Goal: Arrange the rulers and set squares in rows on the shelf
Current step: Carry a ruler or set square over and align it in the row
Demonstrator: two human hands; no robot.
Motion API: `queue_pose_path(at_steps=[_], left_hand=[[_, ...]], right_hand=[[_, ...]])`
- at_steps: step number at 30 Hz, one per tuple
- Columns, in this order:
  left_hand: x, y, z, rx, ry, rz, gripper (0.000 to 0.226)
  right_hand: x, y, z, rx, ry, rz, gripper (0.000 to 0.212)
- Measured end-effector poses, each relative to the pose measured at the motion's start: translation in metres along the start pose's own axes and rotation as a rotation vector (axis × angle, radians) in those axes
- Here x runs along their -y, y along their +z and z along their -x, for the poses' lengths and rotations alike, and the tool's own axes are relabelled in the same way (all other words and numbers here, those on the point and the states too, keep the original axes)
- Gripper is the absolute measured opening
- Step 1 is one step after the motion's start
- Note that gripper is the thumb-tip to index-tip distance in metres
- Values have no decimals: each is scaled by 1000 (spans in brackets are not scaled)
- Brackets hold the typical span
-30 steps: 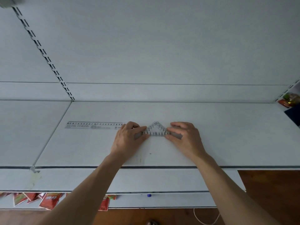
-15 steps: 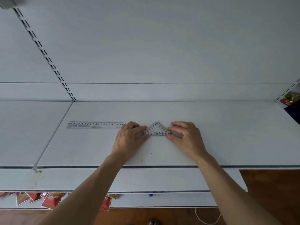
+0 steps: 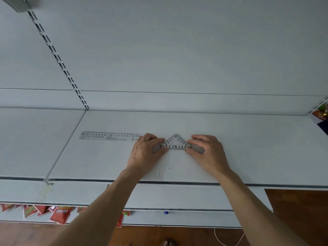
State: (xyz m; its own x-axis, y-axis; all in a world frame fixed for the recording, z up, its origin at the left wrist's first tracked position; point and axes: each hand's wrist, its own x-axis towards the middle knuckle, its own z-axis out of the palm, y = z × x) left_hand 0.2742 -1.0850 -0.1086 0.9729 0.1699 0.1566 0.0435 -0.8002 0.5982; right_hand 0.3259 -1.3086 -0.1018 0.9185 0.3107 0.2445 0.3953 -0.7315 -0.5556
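Dim, even light (wide-angle edge distortion, slight blur)

Ruler (image 3: 110,136) lies flat on the shelf (image 3: 248,148), left of centre frame, set square (image 3: 176,143) just right of it in the same row. Left hand (image 3: 145,151) holds the square's left corner, right hand (image 3: 207,151) its right one. Packets (image 3: 58,214) sit on a lower shelf, bottom left.

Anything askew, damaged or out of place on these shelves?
Nothing serious: the ruler and set square lie flat, roughly in one row. Only the red packets on a lower shelf look jumbled.
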Motion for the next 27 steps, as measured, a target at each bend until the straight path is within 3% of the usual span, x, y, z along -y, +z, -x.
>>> queue_pose_path(at_steps=[12, 19, 27], left_hand=[[14, -50, 34, 94, -7, 154, 40], [94, -165, 93, 22, -118, -106, 39], [225, -312, 204, -136, -392, -272, 39]], right_hand=[[45, -1, -7, -24, 47, 98, 23], [177, 67, -23, 118, -30, 10, 23], [379, 186, -21, 353, -265, -34, 32]])
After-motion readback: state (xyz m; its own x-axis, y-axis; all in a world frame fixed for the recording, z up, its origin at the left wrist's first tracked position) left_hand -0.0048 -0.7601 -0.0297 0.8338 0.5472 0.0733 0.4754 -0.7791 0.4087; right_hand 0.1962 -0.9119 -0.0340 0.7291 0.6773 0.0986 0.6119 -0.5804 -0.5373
